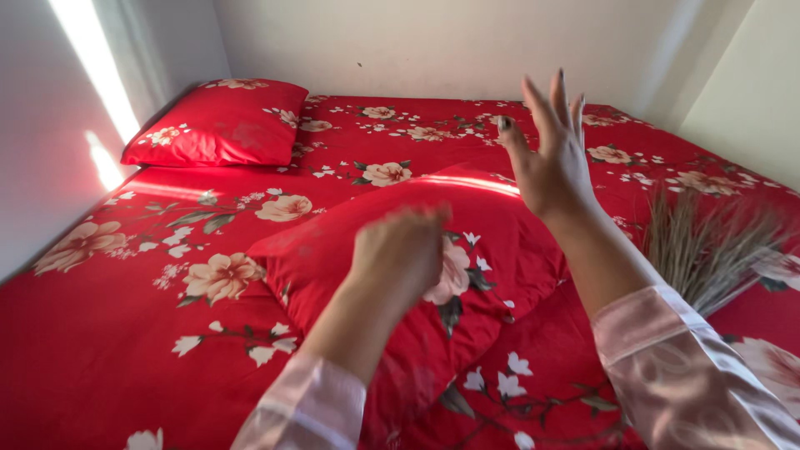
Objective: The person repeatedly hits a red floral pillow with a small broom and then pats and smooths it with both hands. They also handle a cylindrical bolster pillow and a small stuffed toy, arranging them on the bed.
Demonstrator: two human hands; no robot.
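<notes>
A red pillow with a flower print (pixel 492 250) lies in the middle of the bed, near me. My left hand (pixel 398 254) hovers over its near side, blurred by motion, fingers curled, with nothing visible in it. My right hand (pixel 550 158) is raised above the pillow's far right corner, fingers spread and upright, holding nothing. Both arms wear pale pink satin sleeves.
A red flowered sheet (pixel 125 333) covers the bed. A second matching pillow (pixel 221 123) rests at the head, far left. A bundle of dry straw, like a hand broom (pixel 708 246), lies on the bed at the right. White walls close in on the left, back and right.
</notes>
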